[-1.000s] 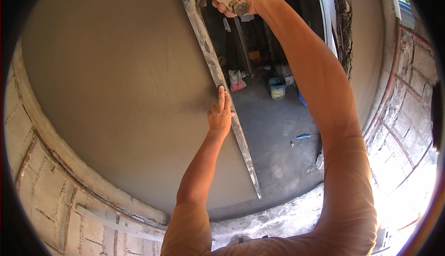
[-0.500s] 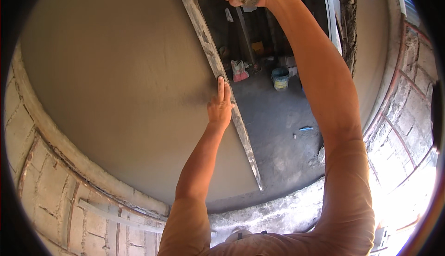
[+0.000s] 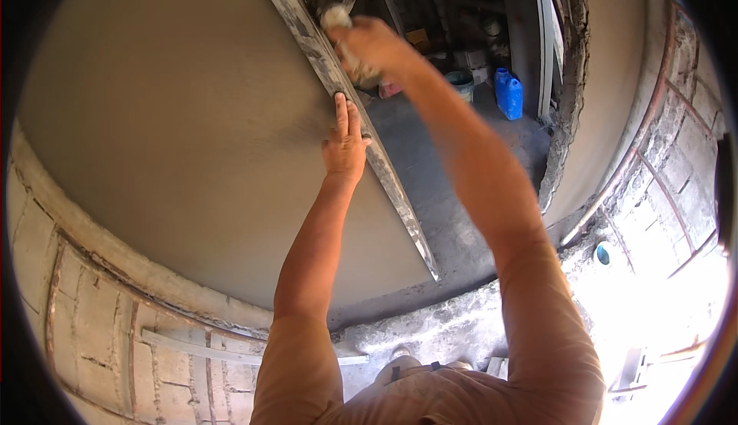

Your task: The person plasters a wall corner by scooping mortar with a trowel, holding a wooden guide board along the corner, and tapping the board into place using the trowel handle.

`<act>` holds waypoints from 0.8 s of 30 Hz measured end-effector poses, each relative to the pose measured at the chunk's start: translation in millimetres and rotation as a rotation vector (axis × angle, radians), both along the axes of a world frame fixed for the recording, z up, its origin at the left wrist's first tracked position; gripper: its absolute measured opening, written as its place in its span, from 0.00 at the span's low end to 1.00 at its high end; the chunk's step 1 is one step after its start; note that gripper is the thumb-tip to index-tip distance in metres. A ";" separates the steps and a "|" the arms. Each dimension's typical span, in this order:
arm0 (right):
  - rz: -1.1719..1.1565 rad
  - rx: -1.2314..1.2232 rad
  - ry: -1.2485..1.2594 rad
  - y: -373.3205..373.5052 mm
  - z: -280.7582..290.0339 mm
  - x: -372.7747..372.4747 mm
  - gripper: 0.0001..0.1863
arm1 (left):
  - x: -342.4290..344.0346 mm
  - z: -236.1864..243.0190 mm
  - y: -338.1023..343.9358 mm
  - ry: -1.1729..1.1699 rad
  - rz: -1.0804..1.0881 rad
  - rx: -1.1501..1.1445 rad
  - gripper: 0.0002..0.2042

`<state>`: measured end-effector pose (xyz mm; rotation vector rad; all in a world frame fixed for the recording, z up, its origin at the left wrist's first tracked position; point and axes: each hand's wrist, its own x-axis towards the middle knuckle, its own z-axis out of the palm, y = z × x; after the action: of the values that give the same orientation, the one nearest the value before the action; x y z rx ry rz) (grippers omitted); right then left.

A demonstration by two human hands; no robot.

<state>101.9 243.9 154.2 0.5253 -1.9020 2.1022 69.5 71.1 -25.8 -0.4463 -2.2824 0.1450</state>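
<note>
A long, narrow, mortar-stained wooden batten (image 3: 388, 186) lies slantwise along the edge of a smooth grey-brown plastered wall (image 3: 169, 133). My left hand (image 3: 345, 148) holds this batten against the wall, two fingers stretched over its face and the thumb at its right edge. Higher up and to the right, my right hand (image 3: 373, 48) is closed around the pale, mortar-caked handle of a trowel (image 3: 336, 17), close to the batten's upper part. Motion blurs that hand, and most of the trowel's blade is hard to make out against the dark opening.
Beyond the opening, a bucket (image 3: 461, 85) and a blue jug (image 3: 508, 94) stand on the grey floor (image 3: 453, 186). A rough, broken wall edge (image 3: 565, 110) bounds the opening's right side. Block walls (image 3: 92, 317) curve around at lower left and right.
My right hand with the trowel has come down and left toward the batten. The view has shifted, bringing the blue jug into sight. My left hand keeps its hold on the batten.
</note>
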 end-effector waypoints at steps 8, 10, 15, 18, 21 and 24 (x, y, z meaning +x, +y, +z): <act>-0.474 0.296 0.356 -93.3 -64.3 23.1 0.19 | -39.5 -26.5 -29.7 0.076 -0.294 0.196 0.34; -0.516 0.349 0.274 -98.4 -64.4 37.6 0.23 | -34.0 -22.0 -21.7 0.072 -0.464 0.380 0.35; -0.883 0.337 0.547 -115.2 -108.0 55.5 0.28 | -14.0 -9.4 -31.1 0.115 -0.303 0.158 0.39; -0.634 0.242 0.417 -96.7 -123.0 73.7 0.32 | -9.0 -7.7 -34.3 0.081 -0.184 0.070 0.41; -0.151 0.044 0.135 -35.3 -124.9 101.3 0.29 | -5.2 -1.3 -18.5 0.034 -0.094 0.019 0.44; -0.156 0.242 0.311 19.4 -139.3 75.1 0.19 | 4.4 5.7 -6.1 -0.002 -0.038 0.000 0.47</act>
<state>177.0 263.3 14.9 0.6842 -1.9503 1.5989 73.8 65.0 -20.0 -0.4895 -2.2739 0.1251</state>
